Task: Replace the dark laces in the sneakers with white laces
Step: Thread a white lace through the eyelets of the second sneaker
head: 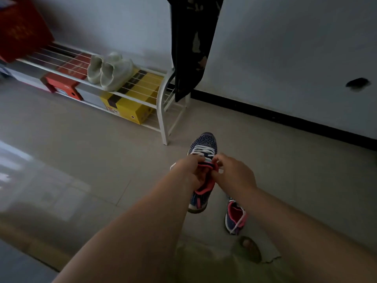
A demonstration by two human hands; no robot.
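Both hands, the left hand (188, 170) and right hand (234, 172), close together, seemingly pinch the white lace (202, 152) at the tongue of a navy sneaker (202, 144) on the floor (102, 139), its mate (234, 217) just beside it, near the white shoe rack (163, 111).

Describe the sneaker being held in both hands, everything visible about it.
The sneaker is dark blue knit with pale speckles, a pink collar and lining, and a light sole. White laces cross its front eyelets. It is held up off the floor, toe pointing away from the person, heel lowest. The left hand grips its side near the collar; the right hand pinches at the tongue area. Whether the lacing is finished is hidden by the fingers.
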